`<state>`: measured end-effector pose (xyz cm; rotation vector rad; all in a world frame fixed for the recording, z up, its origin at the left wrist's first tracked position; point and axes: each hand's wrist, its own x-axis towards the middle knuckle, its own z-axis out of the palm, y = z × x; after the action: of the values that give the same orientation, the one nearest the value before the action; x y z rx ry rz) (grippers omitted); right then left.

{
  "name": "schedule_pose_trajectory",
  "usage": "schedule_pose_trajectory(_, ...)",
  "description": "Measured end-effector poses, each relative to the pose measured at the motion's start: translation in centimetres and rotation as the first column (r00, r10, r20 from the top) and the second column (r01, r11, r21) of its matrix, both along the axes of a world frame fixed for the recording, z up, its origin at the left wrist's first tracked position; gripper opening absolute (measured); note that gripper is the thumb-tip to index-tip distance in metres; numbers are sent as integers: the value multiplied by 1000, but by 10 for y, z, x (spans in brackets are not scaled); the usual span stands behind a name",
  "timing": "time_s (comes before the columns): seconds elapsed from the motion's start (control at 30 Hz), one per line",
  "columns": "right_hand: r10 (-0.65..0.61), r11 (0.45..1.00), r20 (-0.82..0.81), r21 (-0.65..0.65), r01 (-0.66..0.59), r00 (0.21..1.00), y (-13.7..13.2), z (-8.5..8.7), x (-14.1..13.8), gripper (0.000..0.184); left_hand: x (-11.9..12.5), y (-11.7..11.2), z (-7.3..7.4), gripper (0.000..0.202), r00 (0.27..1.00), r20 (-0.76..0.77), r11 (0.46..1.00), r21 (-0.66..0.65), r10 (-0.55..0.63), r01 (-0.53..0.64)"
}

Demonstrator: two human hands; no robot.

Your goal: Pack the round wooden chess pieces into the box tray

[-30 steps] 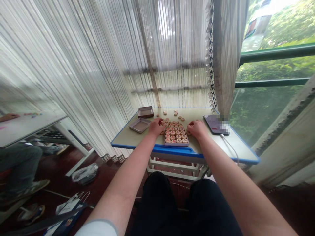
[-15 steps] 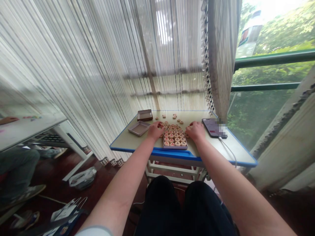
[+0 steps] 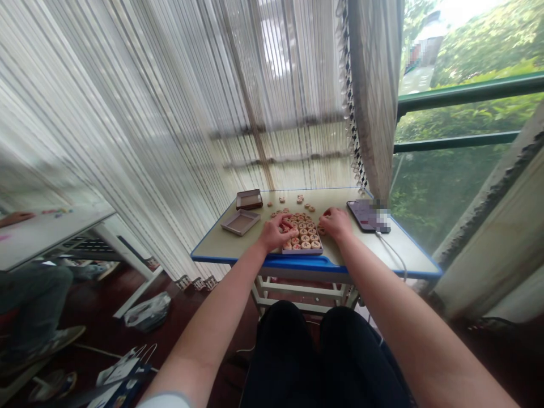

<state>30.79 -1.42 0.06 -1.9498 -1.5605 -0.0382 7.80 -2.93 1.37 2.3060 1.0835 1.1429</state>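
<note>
A shallow box (image 3: pixel 302 251) filled with rows of round wooden xiangqi pieces (image 3: pixel 305 238), marked in red and dark characters, sits at the front edge of the desk. My left hand (image 3: pixel 274 232) reaches over the box's left side, thumb and fingers apart above the pieces, hiding some of them. Beside the box's right wall, my right hand (image 3: pixel 336 223) has its fingers curled at a xiangqi piece (image 3: pixel 322 230), partly hidden under the fingertips. More loose pieces (image 3: pixel 309 207) lie behind the box.
An empty shallow tray (image 3: pixel 240 222) and a brown box lid (image 3: pixel 249 199) lie on the desk's left. A phone (image 3: pixel 368 216) with a white cable (image 3: pixel 393 252) is at the right. Left of me, another person's hand (image 3: pixel 17 218) rests on a second table (image 3: pixel 91 218).
My left hand has moved right, from the box's left edge to over the pieces inside it. My right hand stays beside the box. The view has shifted slightly.
</note>
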Motion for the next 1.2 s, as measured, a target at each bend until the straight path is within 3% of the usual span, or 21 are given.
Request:
schedule_pose_trajectory(0.1,-13,1000,1,1,13,1000,0,0,1,30,0,-4,1,60,998,-12,996,-57,-66,65)
schedule_pose_trajectory(0.2,-21,1000,-7,-2,21,1000,-1,0,1,30,0,-7,2,58,993,-45,993,-41,-110,108)
schedule_pose_trajectory(0.53,-35,999,15,-12,36,999,5,0,0,29,-3,-2,5,13,975,-157,967,173,-158,185)
schedule_pose_trajectory(0.93,-36,999,20,-3,36,999,9,-5,2,27,-3,-4,6,9,990,-99,974,196,-98,116)
schedule_pose_trajectory(1.1,-33,999,-12,7,33,999,12,-6,7,28,-3,7,-1,11,999,-10,977,209,53,-50)
schedule_pose_trajectory(1.2,-26,999,-121,35,30,992,9,-3,11,33,-3,15,-5,15,985,-12,962,220,171,-164)
